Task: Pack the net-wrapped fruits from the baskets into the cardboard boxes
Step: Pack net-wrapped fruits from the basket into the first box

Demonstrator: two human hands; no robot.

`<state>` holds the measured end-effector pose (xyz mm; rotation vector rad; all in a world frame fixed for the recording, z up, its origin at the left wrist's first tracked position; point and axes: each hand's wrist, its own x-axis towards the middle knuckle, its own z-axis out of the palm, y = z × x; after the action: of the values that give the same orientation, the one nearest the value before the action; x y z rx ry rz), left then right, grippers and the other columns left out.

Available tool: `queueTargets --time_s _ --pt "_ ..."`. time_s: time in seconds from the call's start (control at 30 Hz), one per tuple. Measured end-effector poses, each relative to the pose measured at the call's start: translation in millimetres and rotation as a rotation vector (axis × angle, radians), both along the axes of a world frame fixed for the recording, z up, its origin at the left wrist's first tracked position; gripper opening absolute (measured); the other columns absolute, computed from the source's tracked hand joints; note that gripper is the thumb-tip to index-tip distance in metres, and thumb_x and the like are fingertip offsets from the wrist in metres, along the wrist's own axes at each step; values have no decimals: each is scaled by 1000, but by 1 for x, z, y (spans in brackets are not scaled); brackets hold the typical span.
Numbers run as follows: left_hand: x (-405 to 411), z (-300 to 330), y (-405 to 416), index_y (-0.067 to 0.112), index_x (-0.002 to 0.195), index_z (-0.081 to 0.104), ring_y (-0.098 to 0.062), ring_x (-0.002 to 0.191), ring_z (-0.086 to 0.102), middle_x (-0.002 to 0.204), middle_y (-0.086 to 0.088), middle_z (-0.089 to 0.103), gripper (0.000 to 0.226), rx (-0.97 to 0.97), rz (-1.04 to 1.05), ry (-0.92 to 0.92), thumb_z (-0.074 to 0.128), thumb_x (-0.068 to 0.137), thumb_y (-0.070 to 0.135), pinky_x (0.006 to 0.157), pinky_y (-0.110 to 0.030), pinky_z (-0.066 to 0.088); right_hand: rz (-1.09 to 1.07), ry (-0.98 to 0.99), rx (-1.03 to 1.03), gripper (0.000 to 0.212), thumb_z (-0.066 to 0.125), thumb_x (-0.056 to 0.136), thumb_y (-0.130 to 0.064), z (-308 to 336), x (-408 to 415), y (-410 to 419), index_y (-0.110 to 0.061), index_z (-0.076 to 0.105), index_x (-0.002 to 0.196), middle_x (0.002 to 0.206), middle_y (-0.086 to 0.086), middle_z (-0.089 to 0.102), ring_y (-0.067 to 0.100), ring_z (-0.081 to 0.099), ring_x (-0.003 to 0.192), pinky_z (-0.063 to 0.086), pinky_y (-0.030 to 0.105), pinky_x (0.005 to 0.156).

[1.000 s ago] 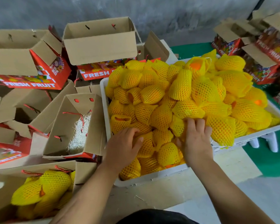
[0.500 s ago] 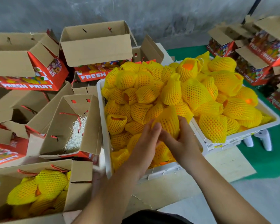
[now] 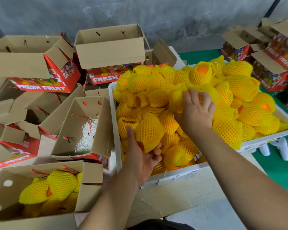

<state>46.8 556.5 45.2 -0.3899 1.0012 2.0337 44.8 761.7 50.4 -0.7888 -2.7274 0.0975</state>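
A white plastic basket (image 3: 114, 123) holds a heap of fruits in yellow foam net. My left hand (image 3: 142, 156) cups one net-wrapped fruit (image 3: 149, 131) from below at the basket's near left, thumb up its side. My right hand (image 3: 195, 110) reaches deeper into the heap and grips another net-wrapped fruit (image 3: 177, 98) from above. An open cardboard box (image 3: 83, 128) with white shredded paper in its bottom stands just left of the basket. At the near left, another open box (image 3: 91, 173) holds several wrapped fruits (image 3: 56, 186).
Several open red "FRESH FRUIT" cartons (image 3: 45, 83) crowd the left and back. More such cartons (image 3: 273, 63) are stacked at the far right on a green floor (image 3: 273, 168). A second white basket (image 3: 273, 136) of fruits adjoins the first. Flat cardboard (image 3: 181, 193) lies under the basket.
Both hands were together on one fruit near the basket's front. Now the left hand holds that fruit alone, and the right hand has moved up into the heap onto another fruit.
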Motion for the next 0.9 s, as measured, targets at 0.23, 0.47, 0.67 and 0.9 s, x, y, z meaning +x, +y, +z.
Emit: queueTargets --time_s 0.23,0.47,0.67,0.9 --pt "-2 6 -21 14 130 65 -20 72 53 103 -16 62 76 -17 -62 -5 51 87 76 60 -31 52 96 206 -19 83 81 67 -49 -10 -3 -10 -18 44 133 133 5 59 35 34 134 21 54 105" --pt "-10 3 -53 20 139 61 -18 76 54 115 -11 61 73 -7 -121 7 63 83 67 72 -37 60 276 188 -48 79 63 71 -60 -29 17 -42 -18 44 135 153 10 43 36 24 147 24 54 106" --pt "-24 6 -92 28 133 65 -30 104 63 134 -10 67 65 -47 -176 2 68 78 64 79 -42 60 226 -41 -66 82 73 75 -50 -49 20 -84 -24 39 145 143 3 50 32 35 132 32 54 102" --pt "-38 2 -154 30 123 62 -33 112 62 127 -11 65 67 -36 -298 -24 69 68 68 76 -38 58 19 87 -94 71 78 77 -41 -30 16 -134 -22 50 140 139 2 54 36 36 133 26 55 104"
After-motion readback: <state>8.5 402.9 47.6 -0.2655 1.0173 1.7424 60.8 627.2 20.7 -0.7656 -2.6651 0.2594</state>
